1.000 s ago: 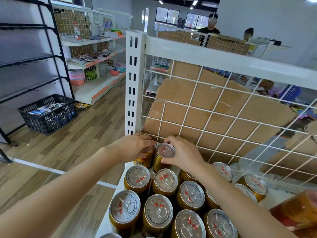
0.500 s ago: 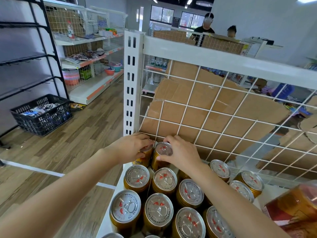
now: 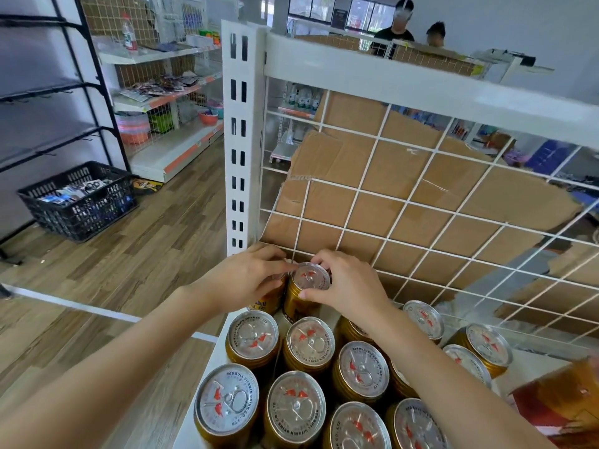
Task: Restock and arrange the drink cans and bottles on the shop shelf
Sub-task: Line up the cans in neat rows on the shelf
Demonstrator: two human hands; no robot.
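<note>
The rear can (image 3: pixel 309 280) stands upright at the back-left corner of the shelf (image 3: pixel 207 358), just in front of the wire grid (image 3: pixel 405 202). We hold it by the rim: the right hand (image 3: pixel 346 286) is curled round the lid, thumb on the near edge. Just beside it, the corner can (image 3: pixel 263 303) sits under the left hand (image 3: pixel 246 280), whose fingers are curled over its top. Most of that can is hidden, so we cannot tell whether its base is fully on the shelf. The main hazard is a tilt, because a rim grip gives little control of the base, and a sideways push could tip one can into the other. The corner can is next to the upright post (image 3: pixel 238 157) and the open shelf edge, so a slip there would likely send it to the floor. Both forearms pass over the front cans (image 3: pixel 252 335), which stand close together — a lowered wrist on withdrawal could topple several. Pushing back too hard would press the cans into the grid and the cardboard (image 3: pixel 389 176) behind it.
</note>
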